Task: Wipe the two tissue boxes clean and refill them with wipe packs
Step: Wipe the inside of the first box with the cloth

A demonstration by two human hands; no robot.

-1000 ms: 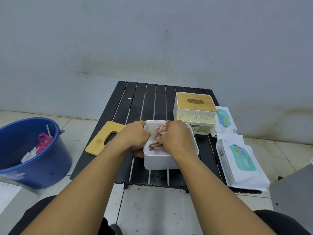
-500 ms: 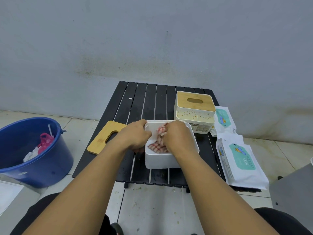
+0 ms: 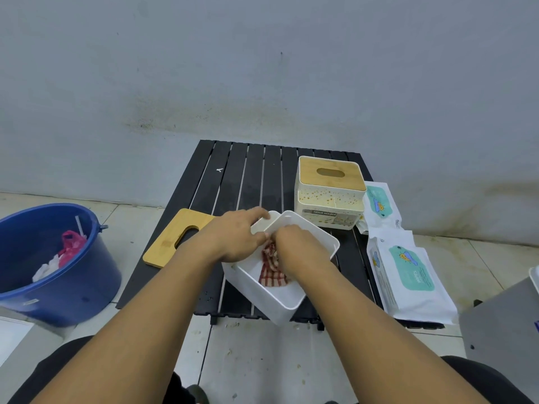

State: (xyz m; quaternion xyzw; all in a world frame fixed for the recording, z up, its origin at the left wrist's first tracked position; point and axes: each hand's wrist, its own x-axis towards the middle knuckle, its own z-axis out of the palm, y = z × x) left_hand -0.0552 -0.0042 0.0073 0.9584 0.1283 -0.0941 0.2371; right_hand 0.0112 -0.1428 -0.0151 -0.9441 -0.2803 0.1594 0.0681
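Observation:
An open white tissue box sits turned at an angle near the front of the black slatted table. My left hand grips its far left rim. My right hand is inside the box and holds a red checked cloth against the inner wall. The box's bamboo lid lies flat on the table's left edge. A second tissue box, stained and with its bamboo lid on, stands behind at the right. Two white wipe packs lie along the right edge.
A blue bucket with pink and white waste stands on the tiled floor at the left. A grey object is at the lower right. A grey wall rises right behind the table.
The open box has been turned so a corner points toward me. My right hand has moved the cloth within the box, and more of the cloth shows.

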